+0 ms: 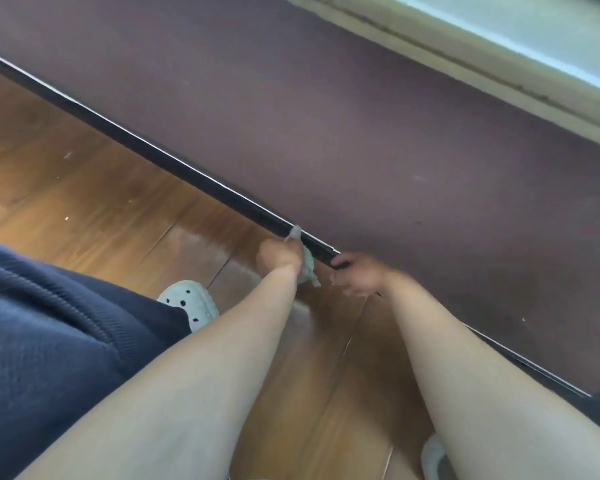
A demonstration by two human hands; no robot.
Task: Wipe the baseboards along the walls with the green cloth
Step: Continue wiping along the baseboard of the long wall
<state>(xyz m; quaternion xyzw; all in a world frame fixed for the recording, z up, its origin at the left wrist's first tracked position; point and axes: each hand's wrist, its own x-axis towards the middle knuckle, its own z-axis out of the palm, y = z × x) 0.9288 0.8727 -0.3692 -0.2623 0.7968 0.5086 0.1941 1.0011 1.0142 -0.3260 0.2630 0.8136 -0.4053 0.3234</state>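
Observation:
A dark baseboard (160, 157) with a thin pale top edge runs diagonally from upper left to lower right at the foot of a purple-brown wall (326, 116). My left hand (279, 256) is closed on a pale green cloth (307, 263), which is bunched against the baseboard. My right hand (359, 275) is just to the right, blurred, its fingers touching the baseboard and holding nothing that I can see.
Glossy wooden floor (84, 202) spreads below the baseboard. A pale clog with dark holes (191, 301) sits by my left knee, which is covered in dark blue fabric (49, 323). A cream window frame (465, 53) crosses the top right.

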